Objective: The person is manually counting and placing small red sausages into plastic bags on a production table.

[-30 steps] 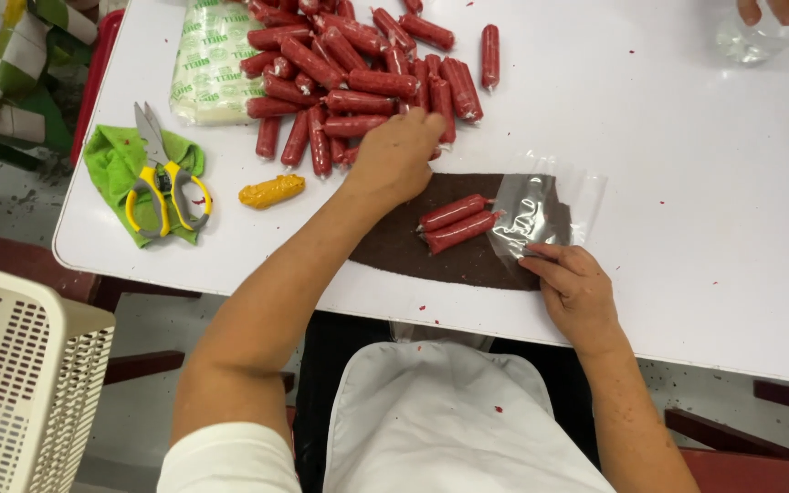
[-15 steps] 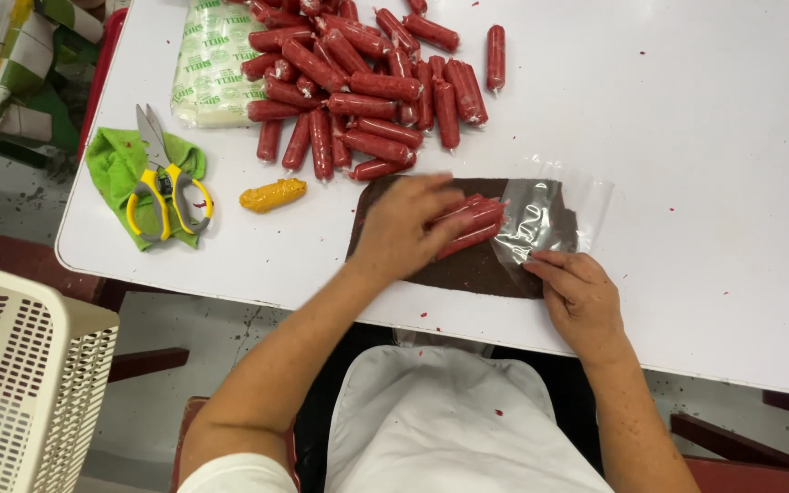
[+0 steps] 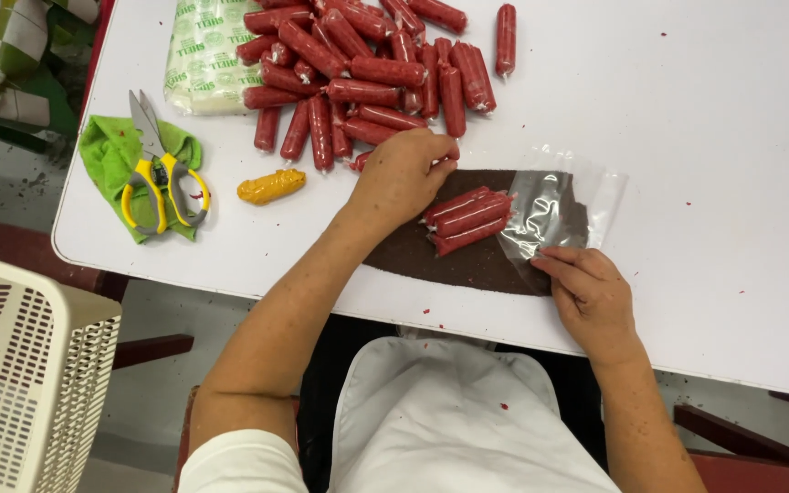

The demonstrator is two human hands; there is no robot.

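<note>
Sausages (image 3: 465, 217), three, centre frame; left hand (image 3: 401, 173) cupped loosely beside them. Right hand (image 3: 591, 297) pins clear bag (image 3: 554, 205): keep mouth flat, feed lengthwise.

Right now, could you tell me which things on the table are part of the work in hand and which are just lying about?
In use:
left hand
right hand
three red sausages
clear plastic bag
brown mat
pile of red sausages

Lying about:
scissors
green cloth
yellow sausage
white basket
</note>
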